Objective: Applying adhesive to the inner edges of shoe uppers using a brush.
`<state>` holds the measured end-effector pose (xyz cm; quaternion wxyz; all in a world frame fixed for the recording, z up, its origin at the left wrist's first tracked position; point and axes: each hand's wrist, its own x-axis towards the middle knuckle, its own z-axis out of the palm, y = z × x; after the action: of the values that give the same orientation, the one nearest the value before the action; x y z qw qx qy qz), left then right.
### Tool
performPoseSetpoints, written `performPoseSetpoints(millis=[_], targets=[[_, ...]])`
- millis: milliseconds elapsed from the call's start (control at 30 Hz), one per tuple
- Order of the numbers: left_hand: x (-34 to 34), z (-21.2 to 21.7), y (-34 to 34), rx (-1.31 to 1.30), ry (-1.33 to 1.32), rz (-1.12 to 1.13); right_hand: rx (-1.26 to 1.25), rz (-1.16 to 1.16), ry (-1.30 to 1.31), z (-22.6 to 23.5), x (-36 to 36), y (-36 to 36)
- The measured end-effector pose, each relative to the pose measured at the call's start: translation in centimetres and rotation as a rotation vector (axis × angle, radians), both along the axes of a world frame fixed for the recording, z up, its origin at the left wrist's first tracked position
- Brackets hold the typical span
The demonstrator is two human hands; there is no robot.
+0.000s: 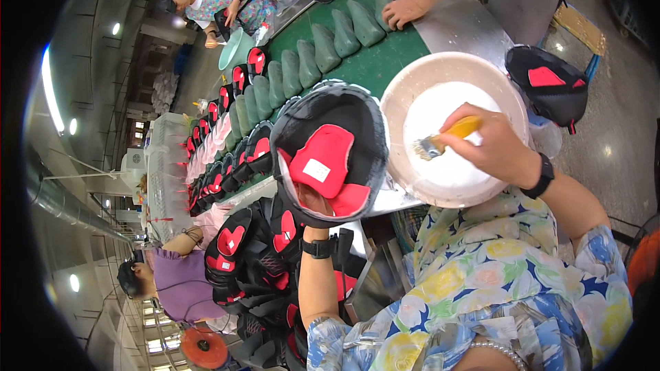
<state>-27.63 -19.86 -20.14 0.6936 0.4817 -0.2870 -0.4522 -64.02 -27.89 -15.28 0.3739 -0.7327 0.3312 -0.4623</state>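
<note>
My left hand reaches into a black shoe upper with a red lining and a white label inside, and holds it up with its opening facing me. My fingers are partly hidden by the upper. In my right hand is a paintbrush with a yellow handle, pinched between thumb and fingers. Its bristles hang over the white liquid in a pale pink basin. The basin is just right of the upper, and their rims nearly meet in this view.
A green conveyor belt carries rows of green shoe lasts and more uppers. A co-worker's hand rests by the far lasts. Piled black uppers lie left of my forearm; another upper sits right of the basin. Other people work at left.
</note>
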Motion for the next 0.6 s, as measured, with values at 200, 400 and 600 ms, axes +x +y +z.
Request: performPoseSetpoints(millis=[200,400,600], targets=[[0.6,-0.7,-1.3,0.024,0.059,-0.021,0.1,0.082,-0.195,0.5,-0.3,-0.4],[-0.4,0.0,-2.2,0.073,0.142,-0.11,-0.255,0.285,-0.082,1.2,1.1,-1.0],[2.0,-2.6,-6.7,0.105,0.039,-0.099,0.237,-0.127,-0.088,-2.3,-3.7,-0.8]])
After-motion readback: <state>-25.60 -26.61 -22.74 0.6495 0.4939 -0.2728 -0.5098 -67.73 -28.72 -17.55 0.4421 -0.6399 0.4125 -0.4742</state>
